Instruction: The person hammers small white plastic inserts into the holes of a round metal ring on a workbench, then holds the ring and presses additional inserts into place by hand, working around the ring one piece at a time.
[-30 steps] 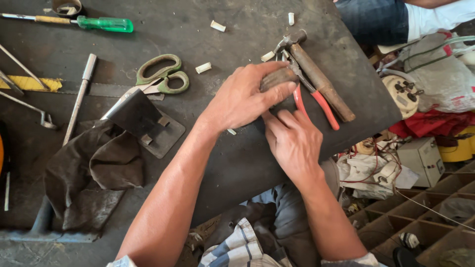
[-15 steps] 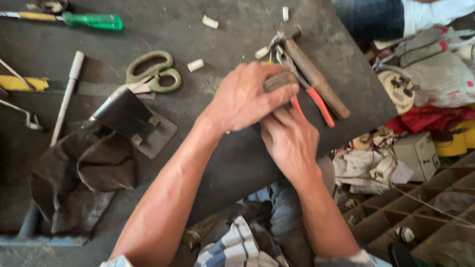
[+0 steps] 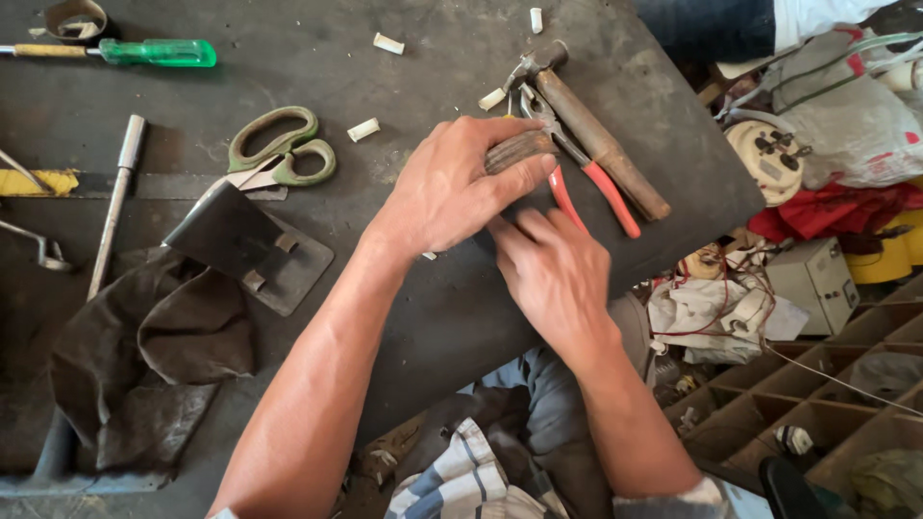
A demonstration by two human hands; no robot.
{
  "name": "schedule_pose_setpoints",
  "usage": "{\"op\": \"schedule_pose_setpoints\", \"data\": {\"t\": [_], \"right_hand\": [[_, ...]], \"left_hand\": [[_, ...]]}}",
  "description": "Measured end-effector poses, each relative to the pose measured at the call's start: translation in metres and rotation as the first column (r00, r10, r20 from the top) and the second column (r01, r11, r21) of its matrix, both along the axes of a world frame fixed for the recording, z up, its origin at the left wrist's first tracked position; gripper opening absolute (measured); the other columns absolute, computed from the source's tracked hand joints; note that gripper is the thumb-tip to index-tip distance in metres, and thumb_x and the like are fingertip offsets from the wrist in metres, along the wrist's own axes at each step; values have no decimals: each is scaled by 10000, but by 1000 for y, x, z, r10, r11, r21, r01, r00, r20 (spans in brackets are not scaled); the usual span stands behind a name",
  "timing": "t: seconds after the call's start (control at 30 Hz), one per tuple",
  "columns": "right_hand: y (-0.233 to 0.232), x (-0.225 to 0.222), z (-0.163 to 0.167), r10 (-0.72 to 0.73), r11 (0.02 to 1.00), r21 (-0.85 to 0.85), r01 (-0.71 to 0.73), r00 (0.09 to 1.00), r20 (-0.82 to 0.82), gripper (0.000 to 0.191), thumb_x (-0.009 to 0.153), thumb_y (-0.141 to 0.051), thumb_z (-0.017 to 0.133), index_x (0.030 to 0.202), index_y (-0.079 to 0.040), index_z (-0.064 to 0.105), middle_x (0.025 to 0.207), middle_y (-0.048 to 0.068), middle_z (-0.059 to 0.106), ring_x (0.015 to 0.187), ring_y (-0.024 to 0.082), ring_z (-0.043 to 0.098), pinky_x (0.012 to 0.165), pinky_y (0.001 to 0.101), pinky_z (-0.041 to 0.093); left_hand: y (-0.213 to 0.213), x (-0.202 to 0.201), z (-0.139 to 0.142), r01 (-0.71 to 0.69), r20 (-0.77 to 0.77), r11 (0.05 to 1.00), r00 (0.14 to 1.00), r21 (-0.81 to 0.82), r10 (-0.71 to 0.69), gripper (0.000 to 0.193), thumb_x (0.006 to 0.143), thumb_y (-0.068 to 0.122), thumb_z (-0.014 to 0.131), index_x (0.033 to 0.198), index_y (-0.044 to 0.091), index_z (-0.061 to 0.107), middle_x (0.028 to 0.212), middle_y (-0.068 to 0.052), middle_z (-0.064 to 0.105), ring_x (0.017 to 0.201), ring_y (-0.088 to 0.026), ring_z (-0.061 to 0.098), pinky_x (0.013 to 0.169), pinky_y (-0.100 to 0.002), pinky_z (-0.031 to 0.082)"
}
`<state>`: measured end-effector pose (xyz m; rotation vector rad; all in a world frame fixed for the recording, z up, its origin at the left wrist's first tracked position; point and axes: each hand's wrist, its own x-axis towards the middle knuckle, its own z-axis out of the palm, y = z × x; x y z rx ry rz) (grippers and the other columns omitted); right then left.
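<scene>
Left hand (image 3: 452, 187) we curl around a brown handle (image 3: 517, 151); right hand (image 3: 553, 274) just beside, fingers bent, grip unclear. Pliers (image 3: 586, 187), hammer (image 3: 601, 144) crowd close; scissors (image 3: 279, 149) sit apart.

A green-handled screwdriver (image 3: 154, 52) lies at the top left of the dark workbench (image 3: 288, 38). Green-handled scissors (image 3: 279, 149) lie near the middle, just above a bent metal bracket (image 3: 252, 248). A metal rod (image 3: 115, 202) lies at the left, above a dark rag (image 3: 144, 356). Small white tube pieces (image 3: 388, 43) are scattered on the bench. At the right, a white box (image 3: 812, 284) stands among wires.
</scene>
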<state>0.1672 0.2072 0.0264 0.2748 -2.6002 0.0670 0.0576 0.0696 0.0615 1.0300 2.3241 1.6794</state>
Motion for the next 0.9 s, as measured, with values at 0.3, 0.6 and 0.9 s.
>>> {"op": "schedule_pose_setpoints", "data": {"t": [0.3,0.6,0.9], "right_hand": [[0,0,0,57,998,-32,-58,998,-38,281,751,-69,766,1023,-136,787,879,-2,640,749,214,604,650,373,505],[1,0,-7,35,999,-38,-36,999,-34,201,776,-81,788,965,-140,757,876,-9,629,739,209,600,659,372,497],[7,0,2,133,991,47,-128,985,-109,258,776,-105,763,1034,-122,759,953,12,642,844,229,634,701,369,509]], "left_hand": [[-1,1,2,-13,83,997,996,-80,20,570,840,456,650,1261,77,715,844,-227,750,812,-351,769,789,-423,567],[1,2,6,-12,80,995,997,-101,20,572,830,456,653,1271,97,714,746,-213,727,733,-348,764,739,-440,560],[4,1,6,-22,-20,996,1000,-83,20,553,859,467,670,1258,87,721,774,-216,734,854,-375,748,806,-450,555]]}}
